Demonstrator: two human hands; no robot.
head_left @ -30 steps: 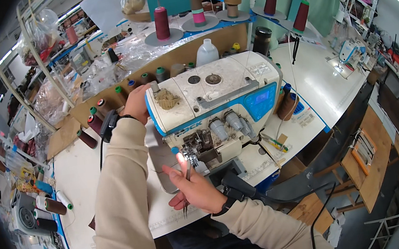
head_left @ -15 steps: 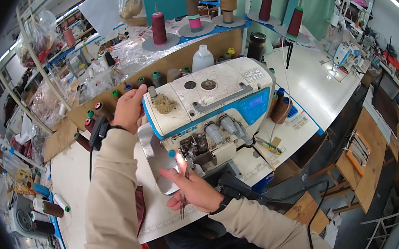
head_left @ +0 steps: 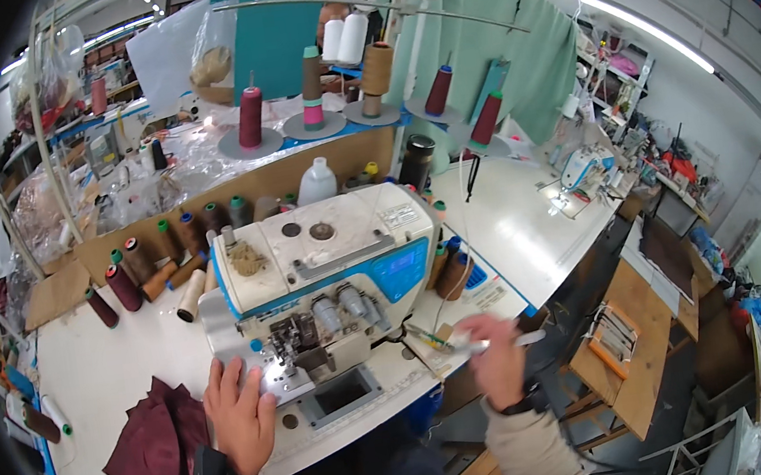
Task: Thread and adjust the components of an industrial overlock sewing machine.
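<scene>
Sewing machine (head_left: 327,284): white body, blue front band (head_left: 330,288), grey knobs (head_left: 325,315). Left of the machine: plain dark maroon cloth (head_left: 157,443). Beneath the machine: white worktop (head_left: 76,389). Behind the machine: maroon thread cone (head_left: 250,120), tan thread cone (head_left: 376,69), translucent whitish bottle (head_left: 317,183), plain teal panel (head_left: 278,36), pale green curtain (head_left: 532,76). In front of the machine: beige sleeves (head_left: 535,451).

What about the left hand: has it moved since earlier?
Yes: against the sewing machine, the left hand came nearer, from back left to front left.
</scene>
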